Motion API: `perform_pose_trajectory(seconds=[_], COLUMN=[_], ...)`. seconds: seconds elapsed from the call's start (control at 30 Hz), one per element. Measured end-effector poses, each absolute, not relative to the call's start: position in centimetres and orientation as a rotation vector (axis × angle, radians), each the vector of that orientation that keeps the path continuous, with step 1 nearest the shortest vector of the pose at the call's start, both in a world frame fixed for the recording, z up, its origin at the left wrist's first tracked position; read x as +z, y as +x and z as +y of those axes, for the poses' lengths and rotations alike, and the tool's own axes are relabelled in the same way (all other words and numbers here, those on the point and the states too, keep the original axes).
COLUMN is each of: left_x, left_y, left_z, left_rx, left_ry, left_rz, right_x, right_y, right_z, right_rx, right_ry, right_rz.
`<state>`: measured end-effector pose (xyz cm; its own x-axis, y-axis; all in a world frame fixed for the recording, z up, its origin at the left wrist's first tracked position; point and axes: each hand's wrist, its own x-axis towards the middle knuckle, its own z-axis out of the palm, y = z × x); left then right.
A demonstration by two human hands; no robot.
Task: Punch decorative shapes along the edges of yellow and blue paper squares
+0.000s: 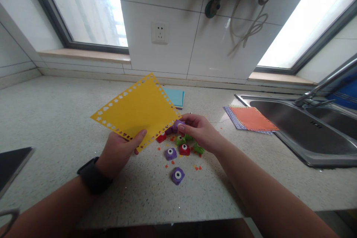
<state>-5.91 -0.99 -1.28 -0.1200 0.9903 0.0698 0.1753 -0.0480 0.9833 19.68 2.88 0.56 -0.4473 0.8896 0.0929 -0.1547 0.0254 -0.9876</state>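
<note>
A yellow sheet of paper [136, 109], its edges punched with small shapes, is pinched by my left hand [119, 148] at its near edge, thumb on top. My right hand [199, 130] grips a purple craft punch [176, 125] at the sheet's right corner; part of the punch is hidden by the thumb. Below lie more punches on the counter: a purple one [170, 153], another purple one nearer me, red ones [184, 150] and green ones [199, 148]. Small orange and yellow paper bits [198, 168] are scattered among them.
Blue sheets [177, 97] lie behind the yellow paper. At the right, a stack topped by an orange sheet [252, 119] overlaps the rim of a metal sink [309, 160]. A dark flat object [15, 165] sits at the left edge. A wall with a socket [160, 32] stands behind.
</note>
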Motion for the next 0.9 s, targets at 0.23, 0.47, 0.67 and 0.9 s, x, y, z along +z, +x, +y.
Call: perform_pose_trajectory(seconds=[0.23, 0.47, 0.67, 0.9], left_x=[-1.25, -0.76, -0.84, -0.86], left_y=[-5.84, -5.47, -5.48, -5.36], left_z=[-1.00, -1.19, -1.18, -1.33], left_rx=[1.248, 1.268, 1.272, 1.253], left_ry=[1.321, 1.305, 1.308, 1.331], left_rz=[1.391, 1.387, 1.386, 1.360], right_x=[0.69, 0.89, 1.05, 0.80], right_y=[19.57, 19.52, 19.40, 19.16], right_z=[2.80, 2.74, 2.83, 2.83], right_rx=[1.544, 1.506, 1.458, 1.474], right_ry=[-0.808, -0.823, -0.862, -0.806], right_rz=[-1.441, -1.451, -1.358, -1.285])
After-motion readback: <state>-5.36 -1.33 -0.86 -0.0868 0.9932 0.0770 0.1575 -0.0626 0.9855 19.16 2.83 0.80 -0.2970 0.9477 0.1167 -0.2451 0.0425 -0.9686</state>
